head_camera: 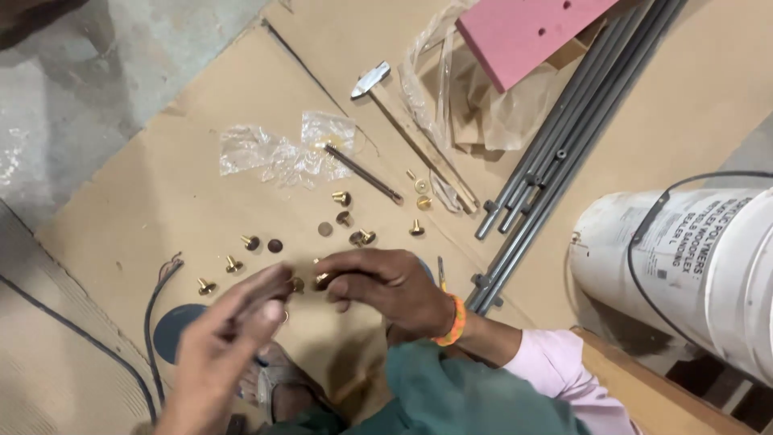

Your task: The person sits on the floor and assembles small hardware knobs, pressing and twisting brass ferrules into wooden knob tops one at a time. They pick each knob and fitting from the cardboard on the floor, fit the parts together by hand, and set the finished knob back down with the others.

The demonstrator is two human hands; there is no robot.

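The right hand (386, 286), with an orange band at its wrist, is curled palm-down over the cardboard (161, 201), its fingertips pinched on a small brass screw (322, 279) held just off the sheet where the eye can check it. The left hand (233, 330) rises from the near left, fingers straight and loosely together, its tips close to that screw; it looks open, though whether anything lies in the palm cannot be told. Beyond the hands more brass screws (341, 197) are scattered in a loose arc across the cardboard, some on their heads, each apart from the next, so any one can be picked singly. To the far left of them lie torn clear bags (274, 153), likely the wrapping they came from. A thin dark rod (364, 174) lies slantwise beside the bags, and a hammer (372, 80) rests farther off with its wooden handle running toward the right. Grey metal bars (564, 129) lie bundled along the right, under a pink board (523, 28), kept off the working patch. A white bucket (684, 258) lies on its side at the right edge.
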